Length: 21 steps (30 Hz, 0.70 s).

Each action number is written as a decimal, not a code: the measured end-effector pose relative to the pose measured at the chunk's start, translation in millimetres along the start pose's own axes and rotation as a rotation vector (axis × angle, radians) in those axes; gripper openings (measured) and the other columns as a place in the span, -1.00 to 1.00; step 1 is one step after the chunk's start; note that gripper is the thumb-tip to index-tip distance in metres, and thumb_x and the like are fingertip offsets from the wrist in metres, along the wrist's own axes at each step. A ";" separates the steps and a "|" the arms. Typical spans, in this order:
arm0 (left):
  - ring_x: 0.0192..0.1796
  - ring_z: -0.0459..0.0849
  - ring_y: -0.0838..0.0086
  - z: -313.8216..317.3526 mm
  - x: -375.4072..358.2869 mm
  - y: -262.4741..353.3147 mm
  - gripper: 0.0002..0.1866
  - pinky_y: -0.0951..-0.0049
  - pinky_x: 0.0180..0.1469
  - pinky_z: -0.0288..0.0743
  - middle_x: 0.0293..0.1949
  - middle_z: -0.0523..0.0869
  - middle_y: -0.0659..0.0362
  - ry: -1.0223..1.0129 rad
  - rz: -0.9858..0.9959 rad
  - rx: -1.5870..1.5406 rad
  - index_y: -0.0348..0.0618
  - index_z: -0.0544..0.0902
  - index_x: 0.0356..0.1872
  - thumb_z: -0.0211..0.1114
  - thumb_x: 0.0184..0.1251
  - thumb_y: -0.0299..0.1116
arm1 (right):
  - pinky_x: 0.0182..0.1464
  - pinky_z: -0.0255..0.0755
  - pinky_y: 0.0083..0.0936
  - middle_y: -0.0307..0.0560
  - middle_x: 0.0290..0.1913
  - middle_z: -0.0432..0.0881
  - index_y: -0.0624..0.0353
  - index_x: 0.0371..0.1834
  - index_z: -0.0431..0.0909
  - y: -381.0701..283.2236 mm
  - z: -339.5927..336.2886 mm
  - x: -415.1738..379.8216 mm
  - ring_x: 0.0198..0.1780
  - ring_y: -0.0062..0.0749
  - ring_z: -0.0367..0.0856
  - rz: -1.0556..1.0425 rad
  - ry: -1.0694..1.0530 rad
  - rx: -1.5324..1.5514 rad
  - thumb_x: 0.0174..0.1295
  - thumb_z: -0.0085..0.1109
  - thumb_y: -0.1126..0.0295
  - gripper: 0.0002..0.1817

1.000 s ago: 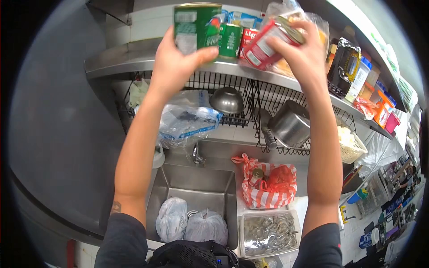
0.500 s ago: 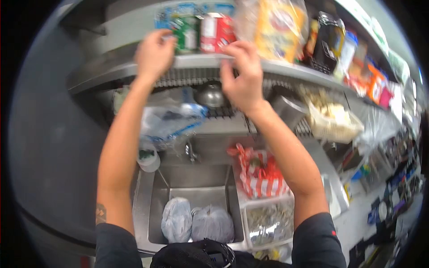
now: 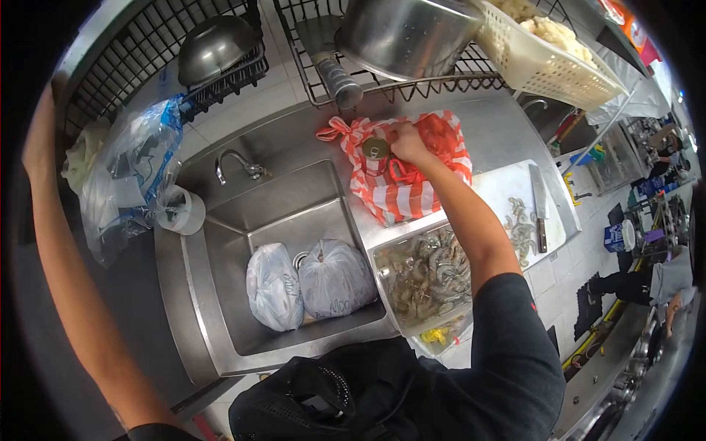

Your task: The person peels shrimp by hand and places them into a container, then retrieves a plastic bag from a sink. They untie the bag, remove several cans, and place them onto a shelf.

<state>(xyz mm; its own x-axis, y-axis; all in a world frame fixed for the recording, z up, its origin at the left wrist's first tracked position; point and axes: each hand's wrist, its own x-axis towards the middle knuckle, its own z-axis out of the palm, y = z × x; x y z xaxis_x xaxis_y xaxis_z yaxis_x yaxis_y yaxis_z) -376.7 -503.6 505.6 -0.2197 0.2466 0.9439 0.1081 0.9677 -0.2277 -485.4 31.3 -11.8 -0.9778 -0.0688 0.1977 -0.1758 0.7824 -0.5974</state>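
My right hand [image 3: 408, 143] is closed at the red-and-white striped plastic bag [image 3: 403, 200], its fingers curled on the plastic. Just left of those fingers, a red can [image 3: 375, 156] with a pull-tab lid stands upright among the bag's folds. At the far left edge, my left hand [image 3: 40, 143] is raised beside the shelf's edge; blur and the frame border hide its fingers.
Two tied plastic bags [image 3: 337, 278] lie in the steel sink [image 3: 283, 208]. A tub of shrimp [image 3: 430, 273] stands near my right arm. A knife [image 3: 540, 209] rests on the white cutting board [image 3: 494, 192]. Overhead are a rack [image 3: 316, 92], a pot [image 3: 408, 37] and a basket [image 3: 548, 62].
My right hand has come down from the shelf to the striped bag. My left hand stays raised, now at the far left. The view has tilted down, and the shelf's cans are out of sight.
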 end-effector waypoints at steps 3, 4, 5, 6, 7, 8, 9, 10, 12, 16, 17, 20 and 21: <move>0.28 0.49 0.04 -42.5 3.5 91.9 -0.51 0.09 0.28 0.48 0.20 0.48 -0.15 0.308 0.220 -0.254 -0.37 0.47 0.25 0.38 0.45 -0.30 | 0.30 0.49 -0.15 0.25 0.33 0.56 0.20 0.32 0.53 -38.6 14.5 -9.1 0.27 0.22 0.58 -0.026 -0.264 0.214 0.04 0.40 0.30 -0.31; 0.27 0.51 0.05 -58.1 -23.5 120.7 -0.54 0.09 0.29 0.46 0.19 0.51 -0.13 0.359 0.210 -0.315 -0.33 0.51 0.21 0.39 0.39 -0.31 | 0.34 0.46 -0.16 0.27 0.38 0.50 0.18 0.40 0.44 -48.9 9.2 -8.4 0.33 0.22 0.53 -0.019 -0.292 0.234 0.04 0.44 0.22 -0.21; 0.26 0.53 0.06 -67.6 -60.8 147.8 -0.56 0.09 0.30 0.45 0.18 0.54 -0.11 0.312 0.170 -0.421 -0.28 0.56 0.16 0.41 0.34 -0.32 | 0.39 0.43 -0.16 0.29 0.43 0.44 0.16 0.49 0.36 -57.4 5.5 -7.4 0.39 0.22 0.49 -0.011 -0.319 0.254 0.03 0.48 0.14 -0.10; 0.25 0.55 0.07 -74.5 -99.1 177.9 -0.59 0.08 0.31 0.44 0.17 0.57 -0.09 0.194 0.150 -0.555 -0.24 0.60 0.12 0.42 0.29 -0.33 | 0.39 0.43 -0.15 0.30 0.41 0.46 0.11 0.49 0.37 -75.7 -7.5 -12.8 0.39 0.23 0.48 -0.033 -0.392 0.128 0.04 0.48 0.10 -0.10; 0.24 0.57 0.09 -74.3 -131.7 208.9 -0.62 0.08 0.32 0.43 0.15 0.61 -0.08 -0.002 0.162 -0.684 -0.20 0.65 0.07 0.43 0.24 -0.35 | 0.37 0.45 -0.13 0.30 0.39 0.48 0.06 0.47 0.39 -77.3 -4.9 -19.6 0.37 0.23 0.50 -0.054 -0.382 0.066 0.04 0.47 0.08 -0.13; 0.23 0.59 0.10 -67.7 -160.3 240.5 -0.64 0.08 0.32 0.42 0.14 0.64 -0.06 -0.244 0.174 -0.797 -0.15 0.69 0.03 0.45 0.19 -0.36 | 0.36 0.46 -0.11 0.29 0.36 0.50 0.02 0.45 0.42 -77.6 -1.0 -26.4 0.36 0.23 0.51 -0.075 -0.371 0.004 0.05 0.47 0.05 -0.16; 0.23 0.61 0.11 -50.9 -189.7 270.7 -0.65 0.07 0.33 0.41 0.13 0.67 -0.04 -0.454 0.158 -0.881 -0.11 0.74 -0.02 0.46 0.13 -0.37 | 0.33 0.48 -0.08 0.27 0.32 0.53 -0.03 0.40 0.46 -59.3 15.0 -33.1 0.32 0.23 0.54 -0.111 -0.289 0.001 0.05 0.46 0.05 -0.21; 0.32 0.53 0.14 -27.0 -228.1 296.9 -0.62 0.07 0.35 0.38 0.24 0.61 -0.01 -0.592 0.004 -1.005 -0.13 0.73 0.03 0.48 0.14 -0.40 | 0.29 0.50 -0.05 0.26 0.30 0.54 -0.04 0.36 0.49 -52.0 18.3 -34.1 0.30 0.23 0.55 -0.109 -0.259 0.026 0.04 0.46 0.07 -0.25; 0.42 0.45 0.02 29.7 -327.2 335.8 -0.37 0.06 0.46 0.30 0.34 0.50 -0.08 -0.768 -0.484 -1.344 -0.21 0.54 0.31 0.50 0.16 -0.41 | 0.22 0.54 0.02 0.25 0.27 0.56 0.00 0.25 0.53 -63.3 7.9 -41.9 0.24 0.23 0.59 -0.070 -0.180 0.025 0.02 0.45 0.12 -0.33; 0.57 0.26 -0.12 33.3 -333.2 335.8 0.01 0.04 0.58 0.15 0.52 0.32 -0.22 -0.932 -0.279 -1.056 -0.27 0.24 0.56 0.58 0.07 -0.32 | 0.21 0.56 -0.07 0.35 0.26 0.58 0.20 0.29 0.52 -139.0 -42.9 -84.3 0.18 0.24 0.64 -0.206 0.096 0.089 -0.03 0.53 0.16 -0.24; 0.57 0.27 -0.12 22.1 -318.0 333.1 0.04 0.05 0.58 0.17 0.50 0.34 -0.23 -0.950 -0.237 -0.976 -0.28 0.22 0.56 0.60 0.03 -0.31 | 0.23 0.57 -0.10 0.33 0.29 0.57 0.20 0.34 0.50 -170.0 -63.2 -99.2 0.21 0.22 0.64 -0.175 0.022 0.214 -0.03 0.56 0.16 -0.18; 0.47 0.38 -0.07 8.7 -292.1 313.9 0.10 0.06 0.50 0.26 0.37 0.42 -0.22 -0.855 -0.325 -1.077 -0.32 0.16 0.57 0.62 0.03 -0.25 | 0.24 0.56 -0.19 0.18 0.35 0.52 0.18 0.48 0.38 -231.6 -98.5 -138.6 0.27 -0.09 0.63 -0.388 0.024 0.580 0.10 0.55 0.31 -0.16; 0.47 0.38 -0.07 -2.5 -280.2 303.1 0.10 0.06 0.50 0.26 0.37 0.42 -0.22 -0.856 -0.323 -1.071 -0.32 0.16 0.57 0.62 0.03 -0.25 | 0.24 0.56 -0.19 0.18 0.35 0.52 0.18 0.48 0.38 -242.4 -115.8 -148.5 0.27 -0.09 0.63 -0.391 0.025 0.585 0.10 0.55 0.31 -0.16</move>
<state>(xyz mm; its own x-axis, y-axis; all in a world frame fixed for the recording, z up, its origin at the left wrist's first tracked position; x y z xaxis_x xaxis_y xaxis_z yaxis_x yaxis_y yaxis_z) -280.0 -279.5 172.7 -0.8479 0.3541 0.3945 0.5301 0.5742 0.6239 -284.4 -76.4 193.7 -0.8291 -0.2576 0.4962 -0.5525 0.2417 -0.7977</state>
